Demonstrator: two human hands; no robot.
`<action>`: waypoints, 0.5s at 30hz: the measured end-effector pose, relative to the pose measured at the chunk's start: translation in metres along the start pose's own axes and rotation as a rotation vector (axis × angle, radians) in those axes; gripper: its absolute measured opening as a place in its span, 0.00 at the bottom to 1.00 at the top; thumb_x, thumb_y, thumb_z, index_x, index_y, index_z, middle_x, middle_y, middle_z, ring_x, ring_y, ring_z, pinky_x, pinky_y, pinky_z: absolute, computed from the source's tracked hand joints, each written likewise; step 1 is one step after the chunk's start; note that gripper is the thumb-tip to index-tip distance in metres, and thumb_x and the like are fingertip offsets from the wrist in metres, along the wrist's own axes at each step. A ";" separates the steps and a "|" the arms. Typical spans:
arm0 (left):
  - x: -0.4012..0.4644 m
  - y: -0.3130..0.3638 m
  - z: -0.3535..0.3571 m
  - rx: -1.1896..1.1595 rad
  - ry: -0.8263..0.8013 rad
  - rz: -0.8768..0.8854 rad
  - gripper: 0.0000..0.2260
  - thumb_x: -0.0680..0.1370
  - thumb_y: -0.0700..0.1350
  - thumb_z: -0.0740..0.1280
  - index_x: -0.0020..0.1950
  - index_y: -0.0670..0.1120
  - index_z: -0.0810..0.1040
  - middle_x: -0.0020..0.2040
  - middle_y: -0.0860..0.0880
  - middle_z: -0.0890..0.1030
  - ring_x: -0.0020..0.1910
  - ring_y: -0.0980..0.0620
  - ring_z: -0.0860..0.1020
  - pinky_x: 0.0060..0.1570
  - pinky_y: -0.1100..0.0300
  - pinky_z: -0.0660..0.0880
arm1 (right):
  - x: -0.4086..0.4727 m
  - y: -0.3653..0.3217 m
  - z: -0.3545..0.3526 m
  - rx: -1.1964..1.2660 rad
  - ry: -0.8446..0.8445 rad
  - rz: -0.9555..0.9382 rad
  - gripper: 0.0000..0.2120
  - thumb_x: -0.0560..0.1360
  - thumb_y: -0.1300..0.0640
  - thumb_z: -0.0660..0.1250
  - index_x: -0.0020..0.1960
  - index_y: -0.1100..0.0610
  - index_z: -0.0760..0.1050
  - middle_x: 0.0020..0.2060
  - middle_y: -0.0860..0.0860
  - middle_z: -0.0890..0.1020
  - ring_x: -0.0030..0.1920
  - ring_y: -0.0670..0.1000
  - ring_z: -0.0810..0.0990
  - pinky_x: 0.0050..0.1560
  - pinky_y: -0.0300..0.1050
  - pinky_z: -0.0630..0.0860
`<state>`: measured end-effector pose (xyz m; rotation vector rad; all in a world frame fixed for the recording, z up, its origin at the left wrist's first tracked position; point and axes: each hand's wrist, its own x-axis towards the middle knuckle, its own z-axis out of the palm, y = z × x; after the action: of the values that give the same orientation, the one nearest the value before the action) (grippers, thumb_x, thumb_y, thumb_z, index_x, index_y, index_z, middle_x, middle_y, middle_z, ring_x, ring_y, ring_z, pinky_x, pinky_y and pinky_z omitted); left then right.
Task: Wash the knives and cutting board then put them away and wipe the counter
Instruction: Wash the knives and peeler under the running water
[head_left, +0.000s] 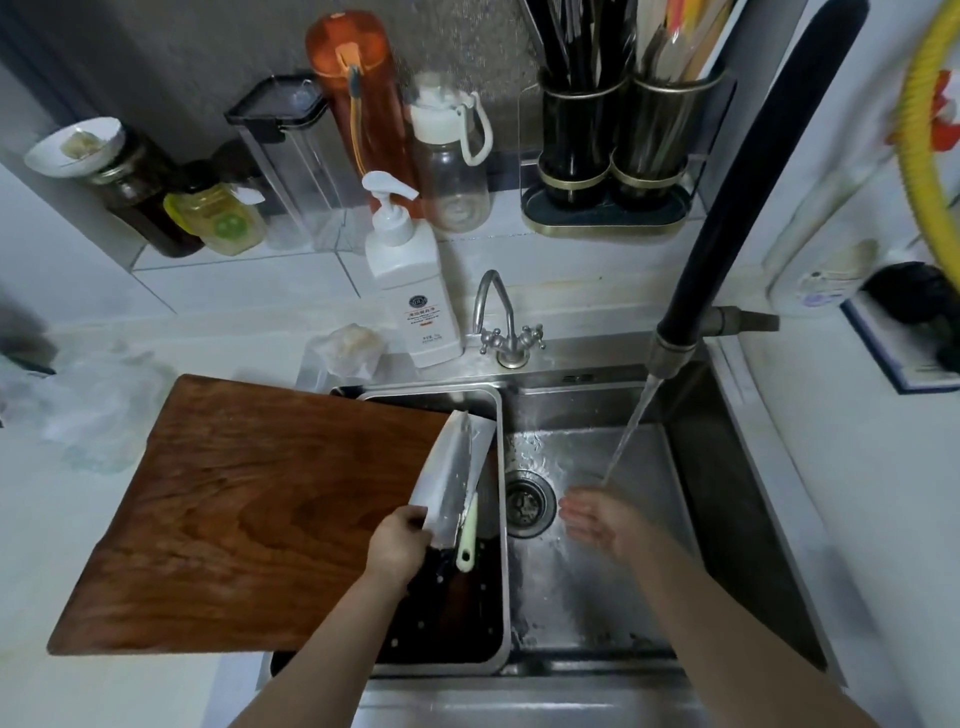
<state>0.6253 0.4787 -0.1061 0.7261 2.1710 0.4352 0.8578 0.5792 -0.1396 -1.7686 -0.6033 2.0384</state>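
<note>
A steel sink is sitting in a pale counter, and everything here is placed relative to that sink. Left of it, a broad wooden cutting board, dark brown with swirling grain and rounded corners, is lying flat on the counter, its right edge overhanging a perforated dark drain tray with a rounded steel rim that is filling the sink's left part. Above that tray, the left hand is closing around the base of a wide rectangular cleaver, its dull silvery blade tilting up and away over the board's right edge. A slim knife with a cream handle is lying against the cleaver, just right of the hand. In the sink's bare basin, beside the round strainer drain, the right hand is lying palm up, fingers spread and empty. A thin stream of water is falling onto it from a black hose faucet curving up behind the sink. A white pump bottle is standing behind the sink's left part.
</note>
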 end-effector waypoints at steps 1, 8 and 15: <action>0.001 0.000 0.000 0.017 0.009 -0.002 0.15 0.74 0.37 0.66 0.61 0.44 0.77 0.55 0.44 0.81 0.51 0.46 0.80 0.51 0.57 0.75 | 0.000 -0.001 -0.003 0.001 0.009 -0.007 0.03 0.75 0.64 0.64 0.44 0.57 0.74 0.40 0.55 0.80 0.41 0.52 0.79 0.45 0.47 0.76; -0.018 0.026 0.016 0.300 0.136 0.068 0.17 0.78 0.48 0.62 0.67 0.51 0.72 0.66 0.43 0.70 0.64 0.43 0.68 0.62 0.52 0.67 | -0.007 -0.033 -0.036 -0.102 0.040 -0.120 0.07 0.77 0.64 0.62 0.44 0.54 0.73 0.22 0.43 0.74 0.20 0.38 0.72 0.21 0.33 0.67; -0.039 0.079 0.048 0.196 0.032 0.330 0.17 0.77 0.42 0.64 0.66 0.46 0.73 0.63 0.43 0.75 0.59 0.44 0.76 0.59 0.57 0.72 | -0.044 -0.085 -0.076 -0.301 0.178 -0.318 0.06 0.74 0.65 0.66 0.40 0.57 0.76 0.35 0.56 0.77 0.35 0.53 0.75 0.38 0.46 0.75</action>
<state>0.7111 0.5194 -0.0729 1.2032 2.1481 0.4062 0.9391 0.6322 -0.0660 -1.8483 -1.1028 1.6234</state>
